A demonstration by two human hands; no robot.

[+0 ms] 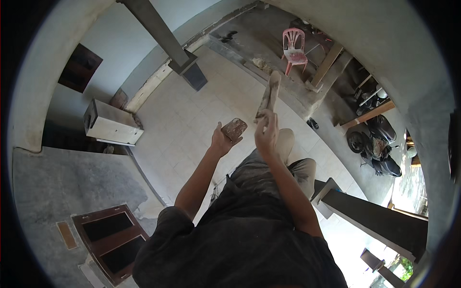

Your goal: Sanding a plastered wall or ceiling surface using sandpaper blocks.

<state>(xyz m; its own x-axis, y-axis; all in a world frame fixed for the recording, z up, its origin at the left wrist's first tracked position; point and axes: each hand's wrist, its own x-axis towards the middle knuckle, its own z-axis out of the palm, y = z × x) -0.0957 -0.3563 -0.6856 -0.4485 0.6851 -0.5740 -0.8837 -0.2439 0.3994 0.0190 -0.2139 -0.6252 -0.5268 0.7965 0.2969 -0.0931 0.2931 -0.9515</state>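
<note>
My left hand (222, 142) holds a small flat slab (235, 129) with rounded corners. Its brown face is speckled with pale stains, and I cannot make out its exact kind. The thumb stands up along one side of it. Close by on the right, my right hand (266, 133) is closed at the near end of a long, narrow, tan piece (269, 95). That piece points away from me, has a grey streak along it and looks like a dusty flat tool. The two hands are apart, both in front of my lap.
Below lies a pale tiled floor (192, 125). A white box-like cabinet (113, 124) stands by the left wall. Square pillars rise at the upper left (168, 38) and lower right (374, 216). Beyond the floor's edge are a red plastic chair (294, 50) and a motorcycle (377, 144).
</note>
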